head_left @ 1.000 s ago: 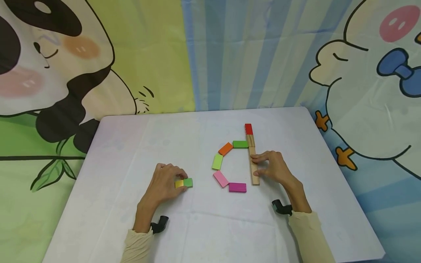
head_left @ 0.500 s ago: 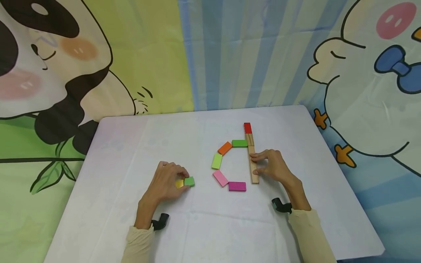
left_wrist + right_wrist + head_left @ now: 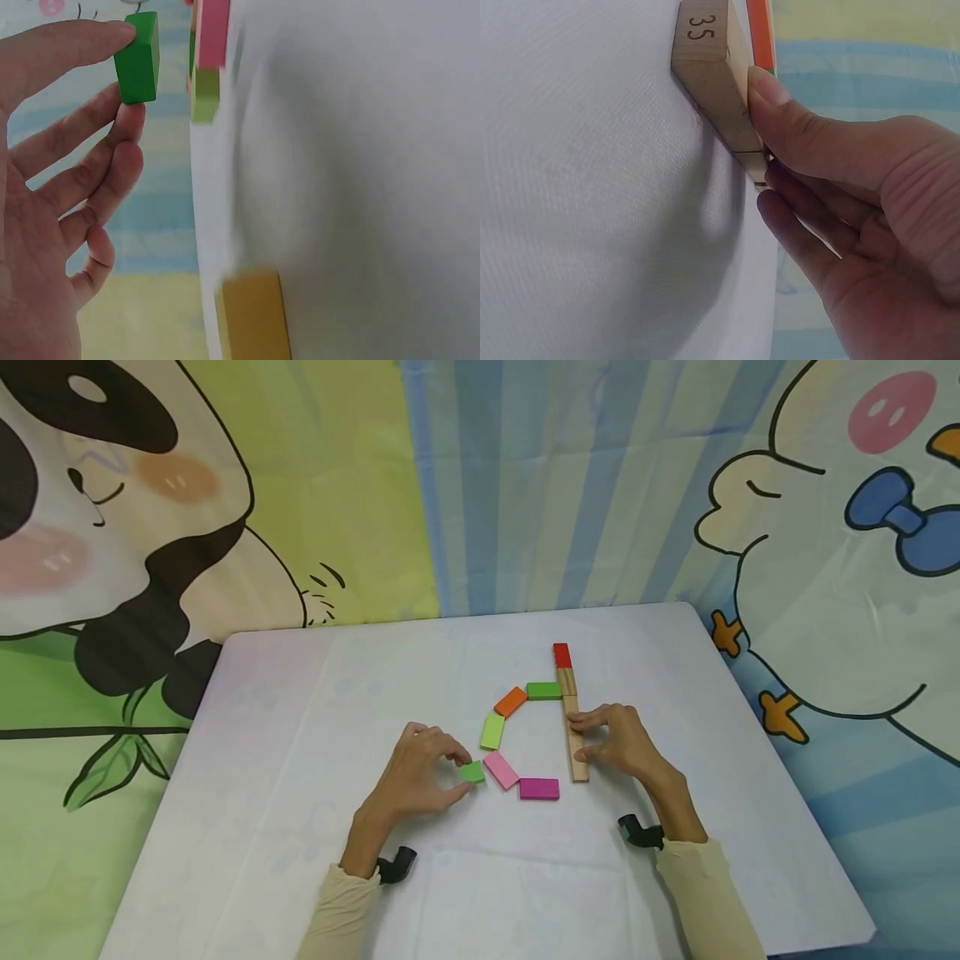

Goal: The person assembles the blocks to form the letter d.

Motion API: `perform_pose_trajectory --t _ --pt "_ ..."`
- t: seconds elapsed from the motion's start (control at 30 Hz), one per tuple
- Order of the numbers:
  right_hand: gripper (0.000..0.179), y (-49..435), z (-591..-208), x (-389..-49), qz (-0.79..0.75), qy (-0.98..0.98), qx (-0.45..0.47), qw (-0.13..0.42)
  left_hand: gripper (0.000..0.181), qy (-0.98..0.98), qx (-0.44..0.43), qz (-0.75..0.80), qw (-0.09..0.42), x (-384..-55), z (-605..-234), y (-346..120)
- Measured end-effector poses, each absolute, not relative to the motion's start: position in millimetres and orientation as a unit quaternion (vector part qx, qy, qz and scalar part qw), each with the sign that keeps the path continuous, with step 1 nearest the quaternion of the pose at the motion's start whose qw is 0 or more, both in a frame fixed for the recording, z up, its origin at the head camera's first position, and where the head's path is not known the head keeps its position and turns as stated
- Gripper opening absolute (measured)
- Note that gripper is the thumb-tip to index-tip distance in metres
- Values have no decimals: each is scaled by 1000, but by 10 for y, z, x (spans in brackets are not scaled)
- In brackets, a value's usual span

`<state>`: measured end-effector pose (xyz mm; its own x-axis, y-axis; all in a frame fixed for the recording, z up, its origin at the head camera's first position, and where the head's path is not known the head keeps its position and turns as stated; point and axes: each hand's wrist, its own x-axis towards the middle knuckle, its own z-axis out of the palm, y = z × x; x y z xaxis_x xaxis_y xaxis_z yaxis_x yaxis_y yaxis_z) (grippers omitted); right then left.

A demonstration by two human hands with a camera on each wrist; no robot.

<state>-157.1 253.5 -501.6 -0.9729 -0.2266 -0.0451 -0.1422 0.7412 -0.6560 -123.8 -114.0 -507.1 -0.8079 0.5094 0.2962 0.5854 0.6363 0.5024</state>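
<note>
My left hand [image 3: 420, 777] pinches a small green block [image 3: 139, 64] between thumb and fingertips, just left of the pink block [image 3: 501, 770]. A yellow block [image 3: 255, 315] lies on the table below that hand; in the head view the hand hides it. My right hand [image 3: 622, 743] touches the right side of a plain wooden block [image 3: 716, 90] marked 35, with thumb and fingertips along it. This block belongs to a straight column with a red block [image 3: 562, 656] at its far end. Left of the column, several coloured blocks form a curve.
The curve runs from a green block [image 3: 543, 691] against the column through an orange block [image 3: 511, 702], a lime block [image 3: 492, 731] and the pink one to a magenta block [image 3: 539, 789]. A white cloth covers the table [image 3: 300, 710]; a printed curtain [image 3: 525, 485] stands behind.
My left hand has moved right with the green block, away from the yellow block it was beside, up to the pink block. The right hand stays at the wooden column.
</note>
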Motion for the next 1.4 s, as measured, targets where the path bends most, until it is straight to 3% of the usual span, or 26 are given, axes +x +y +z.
perform_pose_trajectory --t 0.63,1.4 --pt "53 2547 -5024 -1572 -346 930 -117 50 19 -880 -415 -212 89 -1235 -5085 106" --pt "53 2549 -5030 -1582 -341 931 -117 53 21 -893 -415 -165 62 -1225 -5190 314"
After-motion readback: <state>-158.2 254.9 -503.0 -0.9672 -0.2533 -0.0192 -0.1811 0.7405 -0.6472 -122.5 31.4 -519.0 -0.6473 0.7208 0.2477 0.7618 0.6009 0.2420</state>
